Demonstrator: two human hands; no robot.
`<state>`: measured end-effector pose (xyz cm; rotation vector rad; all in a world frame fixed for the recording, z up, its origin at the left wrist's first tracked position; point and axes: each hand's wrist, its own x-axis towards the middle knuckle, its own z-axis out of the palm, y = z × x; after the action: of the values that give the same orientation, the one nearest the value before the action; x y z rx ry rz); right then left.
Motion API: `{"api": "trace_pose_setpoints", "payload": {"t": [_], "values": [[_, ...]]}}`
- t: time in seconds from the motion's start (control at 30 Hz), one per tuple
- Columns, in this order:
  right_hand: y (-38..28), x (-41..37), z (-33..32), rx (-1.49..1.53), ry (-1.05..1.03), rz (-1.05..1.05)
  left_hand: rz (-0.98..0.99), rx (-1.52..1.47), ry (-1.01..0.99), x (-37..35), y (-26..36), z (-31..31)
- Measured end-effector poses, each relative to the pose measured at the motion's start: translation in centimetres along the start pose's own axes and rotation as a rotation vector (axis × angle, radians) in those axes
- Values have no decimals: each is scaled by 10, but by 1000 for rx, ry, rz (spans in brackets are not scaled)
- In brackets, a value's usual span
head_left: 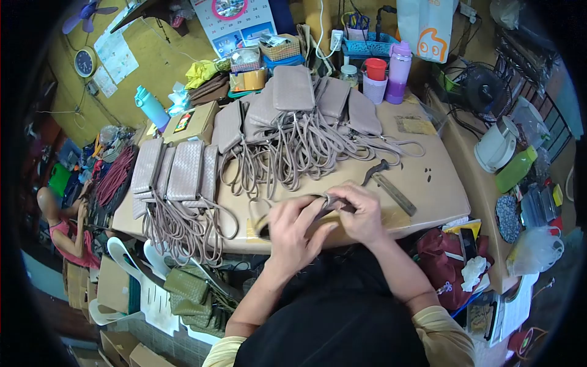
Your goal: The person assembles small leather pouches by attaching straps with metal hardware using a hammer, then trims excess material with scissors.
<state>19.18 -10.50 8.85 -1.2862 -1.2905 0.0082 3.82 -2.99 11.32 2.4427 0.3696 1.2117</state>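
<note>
My left hand (292,229) and my right hand (359,213) meet over the near edge of the table (435,183). Together they pinch a taupe cord strap (324,199) with a small metal ring; a loop of the same strap (260,213) curls out to the left of my left hand. Beyond my hands lie rows of taupe woven pouches (184,171) with long straps (293,156) trailing toward me, and more pouches are piled at the back (293,88). A dark pair of pliers (374,171) and a flat ruler-like bar (396,194) lie just right of my right hand.
Bottles, a red cup (376,68) and baskets crowd the far edge. A cardboard box (192,122) sits at the back left. Olive woven pouches (189,290) hang below the table's left. A dark red bag (446,257) is at my right. A person (64,229) sits at far left.
</note>
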Motion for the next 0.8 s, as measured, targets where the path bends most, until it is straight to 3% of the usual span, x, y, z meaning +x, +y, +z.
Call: {"api": "trace_pose_setpoints", "payload": {"t": [0.03, 0.1, 0.17, 0.27, 0.4, 0.47, 0.63, 0.73, 0.8], "values": [[6, -4, -2, -8, 0, 3, 73, 196, 89, -10, -2, 1], [21, -12, 0, 222, 258, 188, 58, 305, 381, -46, -29, 4], [41, -17, -10, 317, 286, 313, -90, 194, 544, -54, -47, 6], [44, -24, -11, 333, 160, 365, -683, -635, 258, -68, -78, 3], [42, -20, -21, 332, 91, 448, -565, -552, 218, -60, -92, -1], [49, -23, -22, 259, 194, 440, -576, -684, 85, -53, -87, -5], [66, -30, -28, 323, 293, 433, -488, -589, 108, -47, -74, 1], [68, -28, -24, 473, 493, 411, -544, -516, 145, -44, -69, 2], [71, -31, -28, 511, 430, 409, -463, -422, 161, -42, -72, 3]]}}
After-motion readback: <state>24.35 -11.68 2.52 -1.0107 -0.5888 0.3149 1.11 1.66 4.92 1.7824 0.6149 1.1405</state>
